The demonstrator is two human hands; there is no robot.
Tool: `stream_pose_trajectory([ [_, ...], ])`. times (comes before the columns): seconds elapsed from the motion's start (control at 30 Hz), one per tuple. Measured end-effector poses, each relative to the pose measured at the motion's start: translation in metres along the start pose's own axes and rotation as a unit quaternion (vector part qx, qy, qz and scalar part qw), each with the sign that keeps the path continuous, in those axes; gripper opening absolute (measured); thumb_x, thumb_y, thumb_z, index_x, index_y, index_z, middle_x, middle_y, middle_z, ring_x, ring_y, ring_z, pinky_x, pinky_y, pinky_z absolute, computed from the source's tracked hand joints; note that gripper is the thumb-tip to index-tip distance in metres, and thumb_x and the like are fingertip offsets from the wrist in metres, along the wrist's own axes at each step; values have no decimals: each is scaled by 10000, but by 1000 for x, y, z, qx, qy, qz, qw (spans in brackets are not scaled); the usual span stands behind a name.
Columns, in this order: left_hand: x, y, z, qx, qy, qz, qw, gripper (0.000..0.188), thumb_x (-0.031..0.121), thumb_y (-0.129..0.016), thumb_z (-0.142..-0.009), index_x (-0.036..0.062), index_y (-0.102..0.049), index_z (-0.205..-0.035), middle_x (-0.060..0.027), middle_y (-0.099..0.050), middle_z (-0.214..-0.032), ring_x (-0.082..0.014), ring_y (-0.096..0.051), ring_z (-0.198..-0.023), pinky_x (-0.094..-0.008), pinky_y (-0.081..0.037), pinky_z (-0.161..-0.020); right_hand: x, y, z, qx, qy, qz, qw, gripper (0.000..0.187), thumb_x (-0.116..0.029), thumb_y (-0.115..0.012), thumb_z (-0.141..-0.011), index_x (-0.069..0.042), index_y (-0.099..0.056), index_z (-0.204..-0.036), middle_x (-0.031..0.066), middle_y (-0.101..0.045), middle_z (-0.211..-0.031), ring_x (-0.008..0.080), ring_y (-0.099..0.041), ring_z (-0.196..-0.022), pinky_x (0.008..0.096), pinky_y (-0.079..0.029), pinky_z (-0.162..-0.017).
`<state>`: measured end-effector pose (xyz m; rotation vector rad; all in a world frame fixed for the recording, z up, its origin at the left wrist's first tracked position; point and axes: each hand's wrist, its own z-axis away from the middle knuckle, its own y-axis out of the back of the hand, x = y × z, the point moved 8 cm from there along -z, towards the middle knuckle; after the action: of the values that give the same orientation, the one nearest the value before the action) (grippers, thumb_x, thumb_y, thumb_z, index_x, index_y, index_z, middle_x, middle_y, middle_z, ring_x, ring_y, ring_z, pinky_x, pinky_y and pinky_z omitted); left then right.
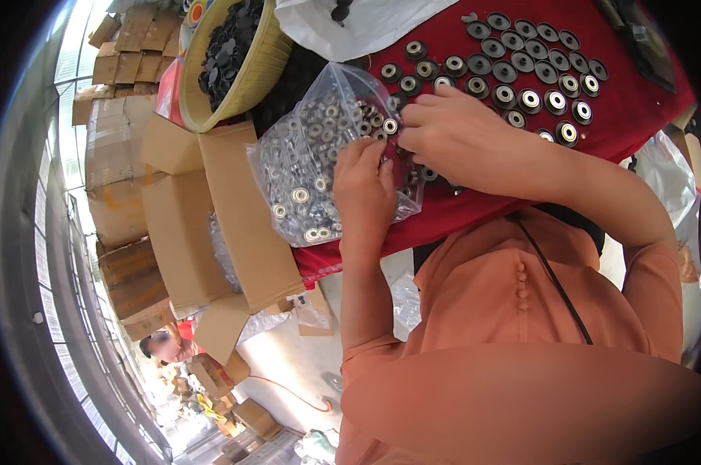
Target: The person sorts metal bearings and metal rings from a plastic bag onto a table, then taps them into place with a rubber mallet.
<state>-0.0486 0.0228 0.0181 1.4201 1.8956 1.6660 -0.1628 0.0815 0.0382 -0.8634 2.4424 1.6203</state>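
- Left hand (pixel 365 186): fingers bent at right side of bag (pixel 288 143); grip cannot be told.
- Right hand (pixel 467 143): fingers curled; grip hidden.
- Bearings (pixel 299 195): inside bag, beside carton (pixel 246 209).
- Discs (pixel 536 48): on cloth (pixel 637 105), short of its right edge.

Bearings (pixel 300 194) (many bagged), black discs (pixel 536 49) laid out

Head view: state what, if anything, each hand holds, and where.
Cannot tell: the left hand overlaps the clear bag, the right hand is near its edge.
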Motion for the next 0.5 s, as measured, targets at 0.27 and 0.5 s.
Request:
stream_pose_trajectory([
  [0.27, -8, 1, 1, 7, -7, 36, 999, 226, 3, -666, -742, -5, -651, -968, -152, -622, -987, -361, -583, -944, -437, -467, -834, 3, -39, -25, -46, 19, 129, 990, 73, -102, -648, -728, -72, -674, -790, 60, -614, -846, 227, -584, -845, 337, -407, -785],
  [0.5, 11, -11, -12, -60, 3, -162, 985, 332, 118, -741, -762, 45, -662, -1076, -124, -595, -984, -325, -588, -973, -436, -455, -826, 74, 89, 82, 168, -160, 64, 971, 115, -45, -654, -786, -44, -709, -887, 119, -629, -812, 309, -631, -755, 395, -505, -665],
])
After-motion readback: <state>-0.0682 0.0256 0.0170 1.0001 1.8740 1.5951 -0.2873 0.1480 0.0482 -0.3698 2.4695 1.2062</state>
